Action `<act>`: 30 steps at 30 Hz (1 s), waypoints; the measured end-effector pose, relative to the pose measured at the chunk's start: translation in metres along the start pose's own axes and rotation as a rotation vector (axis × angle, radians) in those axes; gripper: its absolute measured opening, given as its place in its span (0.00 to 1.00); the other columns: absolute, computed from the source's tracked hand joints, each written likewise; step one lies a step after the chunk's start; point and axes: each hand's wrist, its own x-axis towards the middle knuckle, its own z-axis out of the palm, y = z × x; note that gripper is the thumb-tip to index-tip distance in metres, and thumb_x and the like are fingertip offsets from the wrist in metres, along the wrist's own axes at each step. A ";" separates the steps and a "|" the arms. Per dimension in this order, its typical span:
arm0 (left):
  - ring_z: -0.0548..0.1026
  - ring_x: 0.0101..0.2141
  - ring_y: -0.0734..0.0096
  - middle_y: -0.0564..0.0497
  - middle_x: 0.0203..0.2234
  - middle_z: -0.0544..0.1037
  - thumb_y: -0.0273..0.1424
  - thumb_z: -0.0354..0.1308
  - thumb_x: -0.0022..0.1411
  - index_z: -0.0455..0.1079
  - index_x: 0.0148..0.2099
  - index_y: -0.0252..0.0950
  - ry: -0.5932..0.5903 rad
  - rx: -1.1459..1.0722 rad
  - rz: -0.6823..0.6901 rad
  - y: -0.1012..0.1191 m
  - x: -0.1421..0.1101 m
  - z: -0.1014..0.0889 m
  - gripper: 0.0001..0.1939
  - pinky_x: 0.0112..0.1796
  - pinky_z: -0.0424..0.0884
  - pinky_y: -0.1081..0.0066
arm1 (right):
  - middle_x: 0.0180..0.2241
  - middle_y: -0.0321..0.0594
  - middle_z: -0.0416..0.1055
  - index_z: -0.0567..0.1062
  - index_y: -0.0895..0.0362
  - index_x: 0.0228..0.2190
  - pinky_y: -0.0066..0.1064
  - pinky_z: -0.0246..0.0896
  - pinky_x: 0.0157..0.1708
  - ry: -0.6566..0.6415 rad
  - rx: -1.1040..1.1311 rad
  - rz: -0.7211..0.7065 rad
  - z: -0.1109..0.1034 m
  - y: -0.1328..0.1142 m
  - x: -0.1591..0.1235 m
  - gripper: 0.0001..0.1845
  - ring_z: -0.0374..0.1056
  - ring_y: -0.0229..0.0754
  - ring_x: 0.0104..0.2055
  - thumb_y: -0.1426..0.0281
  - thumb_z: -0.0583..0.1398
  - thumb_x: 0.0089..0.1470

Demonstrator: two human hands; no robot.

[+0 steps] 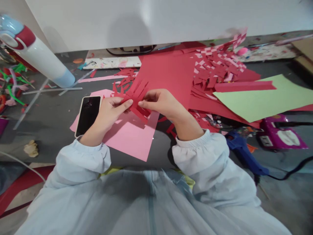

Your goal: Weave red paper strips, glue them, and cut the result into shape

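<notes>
Between my two hands is a piece of red paper [137,103] cut into strips that fan out toward the back. My left hand [112,109] pinches its left side between thumb and fingers. On the opposite side, my right hand [158,102] grips the paper with its thumb and fingertips; some of those fingers are hidden. Beneath both hands lies a pink paper sheet [132,137]. A phone [88,114] with a dark screen rests on the pink paper, beside my left wrist. Just behind the hands are red paper scraps [126,78].
Large red sheets [166,70] lie behind, with a heap of red-and-pink woven paper pieces [217,65] to the right. Green paper [264,98], a blue glue gun [244,151] and a purple power strip [281,133] are at right. A bottle [41,55] stands at left near glue sticks [31,104].
</notes>
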 end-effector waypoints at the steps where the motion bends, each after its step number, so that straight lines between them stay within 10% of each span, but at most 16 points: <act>1: 0.72 0.25 0.74 0.51 0.22 0.78 0.47 0.68 0.55 0.78 0.27 0.36 -0.007 -0.017 -0.001 0.000 0.000 0.000 0.18 0.31 0.67 0.71 | 0.27 0.39 0.76 0.79 0.58 0.26 0.31 0.63 0.29 0.001 0.054 0.006 0.001 0.002 0.001 0.15 0.67 0.37 0.28 0.60 0.71 0.42; 30: 0.72 0.29 0.80 0.54 0.32 0.73 0.45 0.61 0.64 0.70 0.38 0.39 -0.121 -0.168 0.145 0.003 0.003 0.003 0.14 0.34 0.73 0.77 | 0.29 0.41 0.79 0.81 0.58 0.26 0.33 0.68 0.31 -0.011 0.217 0.009 0.003 0.003 0.000 0.18 0.74 0.43 0.32 0.57 0.74 0.39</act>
